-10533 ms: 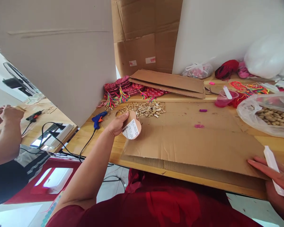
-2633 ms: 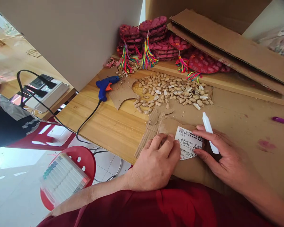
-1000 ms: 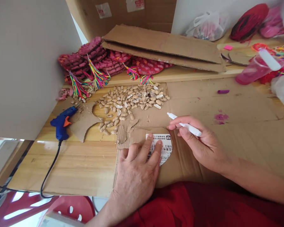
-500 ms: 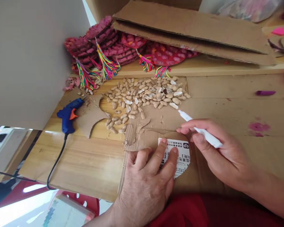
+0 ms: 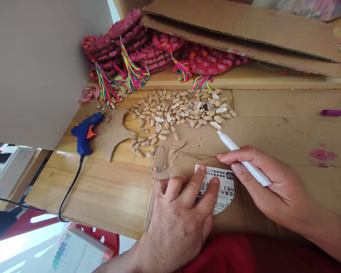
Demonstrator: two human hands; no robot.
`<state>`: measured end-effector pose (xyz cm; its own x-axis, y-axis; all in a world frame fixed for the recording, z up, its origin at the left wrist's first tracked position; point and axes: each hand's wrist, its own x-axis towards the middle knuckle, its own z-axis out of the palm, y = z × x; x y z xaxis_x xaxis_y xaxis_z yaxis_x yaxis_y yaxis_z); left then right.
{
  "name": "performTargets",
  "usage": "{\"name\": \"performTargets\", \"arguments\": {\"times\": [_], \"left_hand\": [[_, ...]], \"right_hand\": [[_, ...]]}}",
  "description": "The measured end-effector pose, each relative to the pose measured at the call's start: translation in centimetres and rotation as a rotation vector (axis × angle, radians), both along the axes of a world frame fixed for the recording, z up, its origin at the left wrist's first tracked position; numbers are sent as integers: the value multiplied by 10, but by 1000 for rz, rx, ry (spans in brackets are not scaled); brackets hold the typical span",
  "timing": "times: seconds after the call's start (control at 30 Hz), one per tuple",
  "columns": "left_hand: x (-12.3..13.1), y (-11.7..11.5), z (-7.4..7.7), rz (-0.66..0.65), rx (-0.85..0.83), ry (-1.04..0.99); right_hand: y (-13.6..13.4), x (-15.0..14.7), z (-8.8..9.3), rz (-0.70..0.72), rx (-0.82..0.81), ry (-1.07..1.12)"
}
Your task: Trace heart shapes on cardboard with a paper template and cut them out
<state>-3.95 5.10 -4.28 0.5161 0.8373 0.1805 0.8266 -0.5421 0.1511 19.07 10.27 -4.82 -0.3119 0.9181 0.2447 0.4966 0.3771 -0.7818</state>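
Observation:
My left hand (image 5: pixel 184 212) lies with fingers spread over a cut cardboard piece (image 5: pixel 184 165) and presses it down. A white printed label (image 5: pixel 223 189) is stuck on this piece, partly covered by my fingers. My right hand (image 5: pixel 264 178) is closed round a white marker pen (image 5: pixel 244 159), whose tip points up and left, apart from the cardboard. My right index fingertip is close to the piece's upper right edge. Just beyond the pen tip lies half a peanut shell (image 5: pixel 215 125), and behind it spreads a heap of peanuts (image 5: pixel 184 110).
A blue glue gun (image 5: pixel 85 132) with a cord lies left by a curved cardboard scrap (image 5: pixel 113 131). Pink-red scalloped pieces (image 5: pixel 210 62) with colourful tassels sit on the ledge behind, under long cardboard sheets (image 5: pixel 244 30). A purple stick (image 5: pixel 333 112) lies far right.
The whole view has shifted slightly, so the table things appear a little further right. My left hand still presses the cardboard, and my right hand still holds the marker pen.

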Motion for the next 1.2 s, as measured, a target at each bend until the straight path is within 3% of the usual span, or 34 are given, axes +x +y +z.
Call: {"name": "performTargets", "arguments": {"times": [0.3,0.57,0.83,1.2], "left_hand": [[0,0,2,-7,-13,7],[2,1,3,8,32,27],[4,-1,3,27,88,51],[9,-1,8,49,75,83]], "right_hand": [[2,-1,0,-26,-23,29],[3,-6,1,-129,-56,303],[4,-4,-7,-41,-61,218],[6,-4,-6,-25,-31,180]]}}
